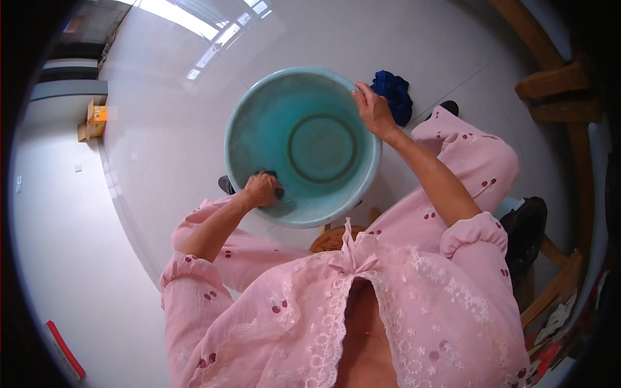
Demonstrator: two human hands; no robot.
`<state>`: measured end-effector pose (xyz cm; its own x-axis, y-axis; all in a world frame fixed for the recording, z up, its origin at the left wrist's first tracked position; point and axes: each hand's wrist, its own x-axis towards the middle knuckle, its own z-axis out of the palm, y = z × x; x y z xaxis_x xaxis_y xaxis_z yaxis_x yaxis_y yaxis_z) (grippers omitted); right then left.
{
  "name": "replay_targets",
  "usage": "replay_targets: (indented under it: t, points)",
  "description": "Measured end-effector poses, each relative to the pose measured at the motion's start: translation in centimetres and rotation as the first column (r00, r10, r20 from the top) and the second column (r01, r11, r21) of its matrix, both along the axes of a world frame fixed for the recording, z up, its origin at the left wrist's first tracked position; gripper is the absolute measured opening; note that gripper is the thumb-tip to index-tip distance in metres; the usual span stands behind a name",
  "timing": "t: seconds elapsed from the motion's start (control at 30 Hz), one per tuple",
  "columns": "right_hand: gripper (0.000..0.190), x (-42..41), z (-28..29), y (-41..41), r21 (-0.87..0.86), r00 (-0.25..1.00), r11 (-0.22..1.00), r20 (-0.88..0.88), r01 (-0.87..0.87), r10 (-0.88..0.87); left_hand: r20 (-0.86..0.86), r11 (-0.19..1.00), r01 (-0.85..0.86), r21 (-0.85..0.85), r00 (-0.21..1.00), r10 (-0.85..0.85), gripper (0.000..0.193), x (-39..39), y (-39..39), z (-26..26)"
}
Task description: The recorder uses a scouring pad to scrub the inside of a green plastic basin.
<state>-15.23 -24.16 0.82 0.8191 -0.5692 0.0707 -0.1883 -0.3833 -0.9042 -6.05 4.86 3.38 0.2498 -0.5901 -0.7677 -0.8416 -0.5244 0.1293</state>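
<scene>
A large teal plastic tub [322,148] stands on the tiled floor between my legs, its opening facing me and tilted. My left hand presses a dark cloth or scrubber [279,193] against the tub's inner wall on the near left; most of that dark thing is hidden under the fingers. That left hand [262,188] has its fingers curled round it. At the tub's upper right rim, my right hand [372,109] grips the edge, thumb and fingers over the rim. Just beyond it a crumpled dark blue cloth [394,97] lies on the floor.
A round wooden stool [337,238] shows below the tub. Wooden furniture [558,87] stands on the right, with a black bag-like thing [525,233] beside my knee. An open cardboard box [92,121] sits by the wall at the left.
</scene>
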Motion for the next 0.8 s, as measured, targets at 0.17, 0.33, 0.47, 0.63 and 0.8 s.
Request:
replay_targets:
  t: [0.17, 0.33, 0.47, 0.63, 0.8]
  points:
    - [0.032, -0.1, -0.5, 0.0, 0.012, 0.999, 1.0, 0.047, -0.003, 0.003, 0.425, 0.92, 0.337, -0.2, 0.876, -0.229, 0.031, 2.8, 0.0, -6.2]
    - [0.026, 0.0, 0.2, 0.2, 0.065, 0.999, 0.998, 0.037, -0.027, 0.025, -0.78, -0.229, -0.972, -0.042, -0.111, 0.615, 0.034, 5.0, -8.5, -6.1]
    - [0.027, -0.1, 0.2, -0.2, 0.06, 0.998, 0.998, 0.054, -0.012, 0.009, -0.888, -0.457, -0.82, 0.344, -0.442, 0.125, 0.031, 5.6, -15.5, -4.7]
    - [0.029, 0.3, -1.6, -0.2, -0.005, 0.983, 0.999, 0.179, 0.05, -0.048, -0.925, -0.299, -0.885, 0.357, -0.38, 0.018, 0.028, -0.9, -21.2, -5.3]
    - [0.031, 0.3, -1.8, 0.1, -0.006, 0.988, 0.997, 0.139, 0.071, -0.069, -0.928, -0.054, -0.975, 0.217, -0.223, 0.298, 0.042, -6.0, -18.5, -2.1]
